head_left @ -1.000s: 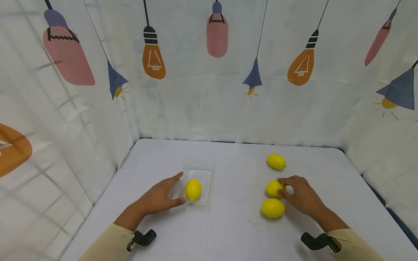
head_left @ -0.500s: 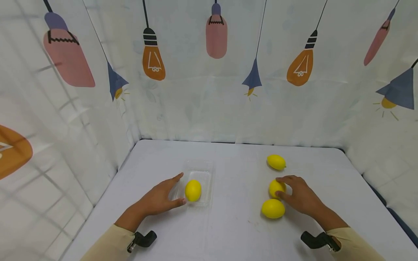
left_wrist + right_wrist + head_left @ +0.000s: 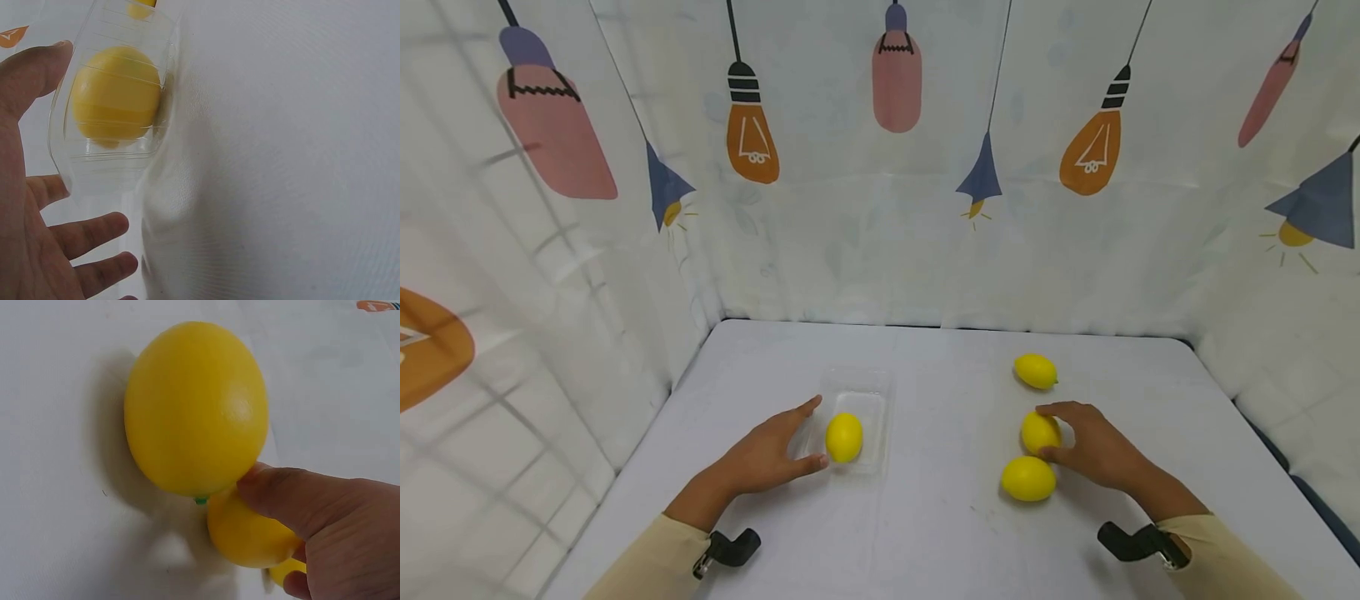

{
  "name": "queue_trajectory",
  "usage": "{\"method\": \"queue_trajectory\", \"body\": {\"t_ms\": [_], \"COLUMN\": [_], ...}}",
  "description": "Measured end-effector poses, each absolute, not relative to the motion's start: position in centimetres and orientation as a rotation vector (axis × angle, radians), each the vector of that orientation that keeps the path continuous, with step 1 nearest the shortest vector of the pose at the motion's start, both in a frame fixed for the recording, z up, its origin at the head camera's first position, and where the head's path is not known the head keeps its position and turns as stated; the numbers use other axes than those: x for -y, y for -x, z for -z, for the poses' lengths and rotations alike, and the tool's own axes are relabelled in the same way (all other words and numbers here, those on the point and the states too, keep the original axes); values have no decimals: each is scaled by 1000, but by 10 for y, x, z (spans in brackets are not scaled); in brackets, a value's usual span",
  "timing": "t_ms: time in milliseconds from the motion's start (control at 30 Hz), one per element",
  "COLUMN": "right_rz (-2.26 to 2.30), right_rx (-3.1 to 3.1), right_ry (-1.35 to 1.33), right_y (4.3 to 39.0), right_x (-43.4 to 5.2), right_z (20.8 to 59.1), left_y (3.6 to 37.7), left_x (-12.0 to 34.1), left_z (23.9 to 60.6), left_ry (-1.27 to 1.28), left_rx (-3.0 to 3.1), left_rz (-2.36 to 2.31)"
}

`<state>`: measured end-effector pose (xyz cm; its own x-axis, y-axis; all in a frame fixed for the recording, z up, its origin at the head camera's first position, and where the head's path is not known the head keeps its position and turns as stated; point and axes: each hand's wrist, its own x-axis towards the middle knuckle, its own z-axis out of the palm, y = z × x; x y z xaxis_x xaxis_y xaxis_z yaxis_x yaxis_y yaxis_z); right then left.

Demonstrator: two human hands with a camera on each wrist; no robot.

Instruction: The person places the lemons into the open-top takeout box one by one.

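My left hand (image 3: 767, 452) is spread at the left side of a clear plastic container (image 3: 877, 442), its thumb and fingers straight; the left wrist view shows the thumb and a finger close against the container's (image 3: 94, 175) wall. Inside lies one yellow lemon (image 3: 844, 437). On the right, my right hand (image 3: 1093, 448) holds the middle lemon (image 3: 1039, 432) between thumb and fingers, low at the table. Just nearer to me is another lemon (image 3: 1028, 479), large in the right wrist view, with a green stem tip. A third lemon (image 3: 1035, 371) lies farther back. The held lemon's underside is hidden.
A white-covered table (image 3: 940, 517) carries everything. Behind it hangs a pale curtain (image 3: 880, 250) printed with lamps and bulbs, and more curtain encloses the left and right sides. Black wrist mounts (image 3: 733, 547) stick out below both sleeves.
The middle lemon has turned in the right hand's grip and shifted slightly right, toward the palm. The left hand, container and other lemons look unchanged.
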<state>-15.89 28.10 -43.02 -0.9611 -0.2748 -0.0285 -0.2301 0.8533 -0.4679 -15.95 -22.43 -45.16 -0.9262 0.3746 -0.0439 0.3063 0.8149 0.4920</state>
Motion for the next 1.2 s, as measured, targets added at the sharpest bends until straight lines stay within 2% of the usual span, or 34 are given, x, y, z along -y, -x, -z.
{"method": "queue_trajectory", "body": {"t_ms": [367,700,1200], "right_rz": [731,736,707], "right_rx": [-2862,-2826,-2948], "right_ry": [429,341,428], "right_y": [164,169,180], "right_x": [-288,-288,-291], "right_z": [432,433,431], "left_y": [160,161,159], "left_x": [225,225,225], "left_z": [450,453,452], "left_ry": [-533,-534,-504], "left_rx": [-2848,-2846,-2842], "left_rz": [-757,-760,-762]}}
